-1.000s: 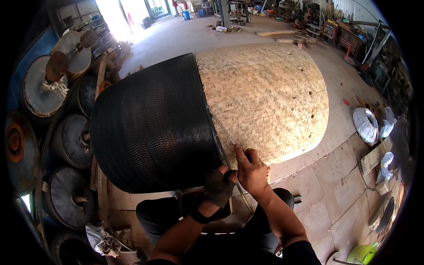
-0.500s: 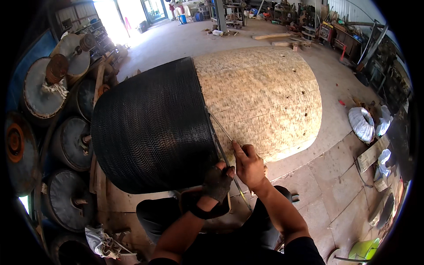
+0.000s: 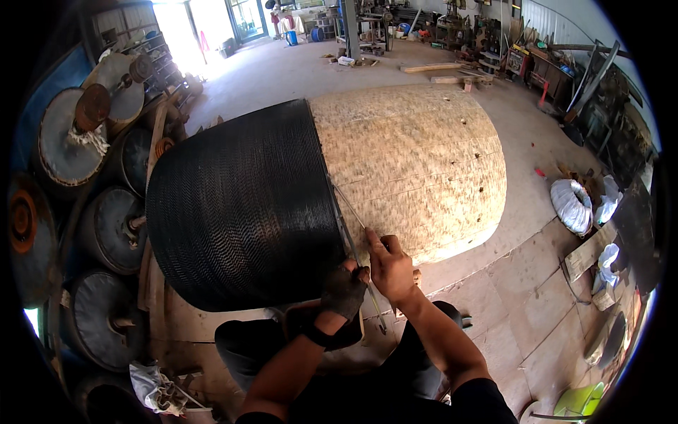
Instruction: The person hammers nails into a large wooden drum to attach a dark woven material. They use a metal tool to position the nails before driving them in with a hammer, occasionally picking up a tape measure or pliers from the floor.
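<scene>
A large drum lies across in front of me. Its left half carries tightly wound black ridged strip (image 3: 233, 205), and its right half is a bare, pale mottled surface (image 3: 417, 169). Wearing a dark glove, my left hand (image 3: 344, 293) is closed around a narrow dark strip (image 3: 347, 237) at the winding's lower right edge. The strip's loose tail hangs below the hand, between my knees. My right hand (image 3: 392, 270), bare, grips a thin metal rod-like tool (image 3: 349, 203). Its tip rests against the edge of the winding; the handle is hidden in my fist.
Several round drums with shafts (image 3: 111, 230) stack along the left, beside wooden beams (image 3: 157, 283). A white wrapped ring (image 3: 571, 206), boards (image 3: 592, 252) and a lime-green bucket (image 3: 579, 401) stand at the right. A post (image 3: 350, 28) and cluttered benches are farther back.
The view has shifted slightly. My right hand and the tool sit a little farther left and lower, closer to my left hand. The strip's tail has swung left.
</scene>
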{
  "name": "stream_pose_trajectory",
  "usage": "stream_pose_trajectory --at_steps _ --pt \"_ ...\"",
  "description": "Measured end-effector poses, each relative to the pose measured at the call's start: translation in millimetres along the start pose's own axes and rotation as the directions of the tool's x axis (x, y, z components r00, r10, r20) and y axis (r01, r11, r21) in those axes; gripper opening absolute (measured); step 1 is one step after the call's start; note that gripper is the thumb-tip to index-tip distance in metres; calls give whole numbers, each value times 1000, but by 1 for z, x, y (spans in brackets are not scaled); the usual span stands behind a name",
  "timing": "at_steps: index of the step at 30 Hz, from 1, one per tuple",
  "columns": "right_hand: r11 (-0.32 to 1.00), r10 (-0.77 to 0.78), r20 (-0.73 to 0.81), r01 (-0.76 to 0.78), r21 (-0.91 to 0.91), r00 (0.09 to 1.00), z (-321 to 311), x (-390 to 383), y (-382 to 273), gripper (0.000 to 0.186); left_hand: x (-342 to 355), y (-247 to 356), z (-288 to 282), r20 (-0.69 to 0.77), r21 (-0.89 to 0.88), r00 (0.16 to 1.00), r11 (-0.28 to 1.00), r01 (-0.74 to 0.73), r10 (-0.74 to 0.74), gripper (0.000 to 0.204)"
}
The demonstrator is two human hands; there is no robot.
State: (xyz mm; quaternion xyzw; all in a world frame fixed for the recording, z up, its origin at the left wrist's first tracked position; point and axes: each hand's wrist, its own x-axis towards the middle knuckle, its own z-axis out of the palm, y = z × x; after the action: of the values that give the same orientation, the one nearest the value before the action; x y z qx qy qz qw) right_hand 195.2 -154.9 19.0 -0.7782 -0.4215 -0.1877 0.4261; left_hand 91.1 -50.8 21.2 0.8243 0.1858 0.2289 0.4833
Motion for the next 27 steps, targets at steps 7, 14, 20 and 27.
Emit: stream_pose_trajectory --at_steps 7,14,20,27 --pt "996 -90 -105 86 -40 990 13 -4 6 53 -5 -9 3 -31 38 998 998 -53 54 17" --pt "1000 -2 -15 2 23 1000 -5 -2 0 48 -9 2 4 -132 494 920 829 -261 368 22" --pt "952 244 4 -241 187 970 -32 4 -22 36 -9 10 7 -111 549 949 814 -188 294 21" --pt "841 289 186 -342 419 939 -50 4 -59 35 -6 -12 15 -94 661 957 736 -147 275 24"
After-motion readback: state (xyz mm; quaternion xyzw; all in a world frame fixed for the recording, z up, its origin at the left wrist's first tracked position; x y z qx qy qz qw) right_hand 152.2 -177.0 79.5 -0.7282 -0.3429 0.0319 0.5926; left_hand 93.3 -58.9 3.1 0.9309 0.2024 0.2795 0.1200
